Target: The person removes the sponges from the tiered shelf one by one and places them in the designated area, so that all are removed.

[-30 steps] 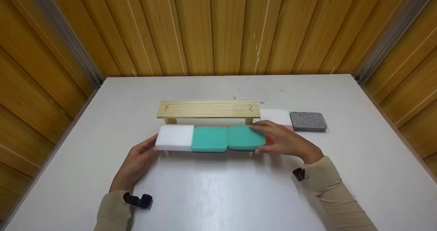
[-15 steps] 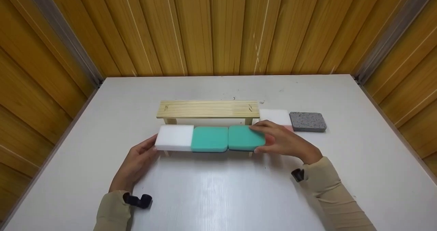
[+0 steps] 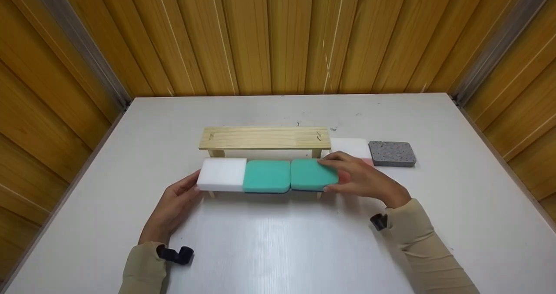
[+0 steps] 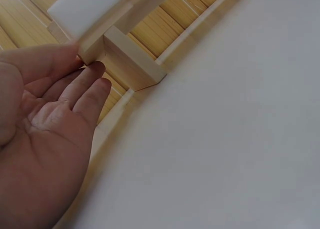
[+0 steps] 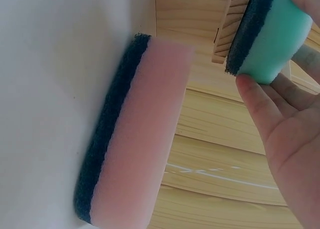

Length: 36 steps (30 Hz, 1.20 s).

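Two green scouring sponges (image 3: 266,175) (image 3: 314,174) and a white sponge (image 3: 221,173) lie side by side in a row on a small wooden stand (image 4: 131,59). My left hand (image 3: 173,207) is at the white sponge's end, with its thumb and fingertips touching the stand's end. Those fingers are mostly straight in the left wrist view. My right hand (image 3: 365,176) pinches the rightmost green sponge, thumb at its front edge and fingers at the back. That sponge's dark scouring side faces down on the wood in the right wrist view.
A second wooden stand (image 3: 265,138) is just behind the row. A pink scouring sponge (image 5: 140,134) stands under my right hand, partly hidden in the head view. Beyond it are a white sponge (image 3: 349,148) and a speckled grey sponge (image 3: 392,153) on the white table (image 3: 260,250).
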Motion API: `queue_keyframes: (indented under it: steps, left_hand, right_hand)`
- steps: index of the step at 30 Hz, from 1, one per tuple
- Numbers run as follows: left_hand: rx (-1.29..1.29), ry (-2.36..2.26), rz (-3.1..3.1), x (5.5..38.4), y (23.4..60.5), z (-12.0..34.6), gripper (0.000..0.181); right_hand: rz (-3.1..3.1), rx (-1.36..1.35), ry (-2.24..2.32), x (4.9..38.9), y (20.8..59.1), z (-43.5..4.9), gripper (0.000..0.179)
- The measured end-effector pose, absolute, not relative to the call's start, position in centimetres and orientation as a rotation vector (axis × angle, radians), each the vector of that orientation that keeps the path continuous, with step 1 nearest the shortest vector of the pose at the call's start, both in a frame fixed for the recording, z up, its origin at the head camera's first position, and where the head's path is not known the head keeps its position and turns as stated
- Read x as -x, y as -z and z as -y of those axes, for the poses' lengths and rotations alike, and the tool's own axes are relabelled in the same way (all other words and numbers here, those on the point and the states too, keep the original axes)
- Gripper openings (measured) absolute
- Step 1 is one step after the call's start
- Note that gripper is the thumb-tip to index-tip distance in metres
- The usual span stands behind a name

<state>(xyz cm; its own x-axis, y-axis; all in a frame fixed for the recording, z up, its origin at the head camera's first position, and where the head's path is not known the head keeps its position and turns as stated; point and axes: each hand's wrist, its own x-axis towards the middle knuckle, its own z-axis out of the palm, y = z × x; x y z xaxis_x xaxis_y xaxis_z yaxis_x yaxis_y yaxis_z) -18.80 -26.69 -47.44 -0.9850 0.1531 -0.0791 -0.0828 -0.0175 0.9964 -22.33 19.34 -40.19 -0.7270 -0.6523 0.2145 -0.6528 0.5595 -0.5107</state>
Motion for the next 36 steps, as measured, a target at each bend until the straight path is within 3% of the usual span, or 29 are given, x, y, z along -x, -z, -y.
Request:
queue_keyframes:
  steps: [36]
  left_hand:
    - [-0.081, -2.077, -2.140, 18.7, 47.6, 26.7, 0.062]
  right_hand:
    - [2.655, -1.192, -0.936, 21.9, 39.7, -21.5, 0.063]
